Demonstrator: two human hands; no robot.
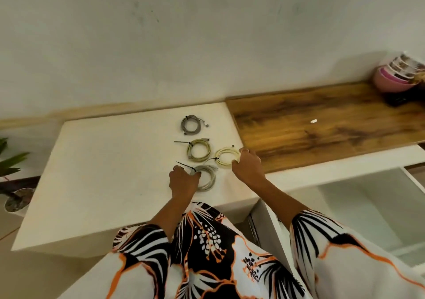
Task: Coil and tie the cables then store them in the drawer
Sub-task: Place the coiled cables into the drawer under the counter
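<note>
Four coiled cables, two hands, one stack of bowls.

On the white surface (92, 172) lie four coiled cables, each bound with one black tie: one dark grey coil (191, 124) farthest back, one olive coil (199, 149) nearer, one cream coil (226, 157) to its right, and one pale grey coil (207, 177) nearest. Two hands are in view, the left hand (184, 180) at the pale grey coil and the right hand (248, 165) at the cream one. The wooden top (322, 124) carries one small white object (313, 121) and one stack of bowls (395, 73); how many bowls cannot be told. One potted plant (13, 183) stands at the left edge, and one open drawer (358, 206) shows at the right.
</note>
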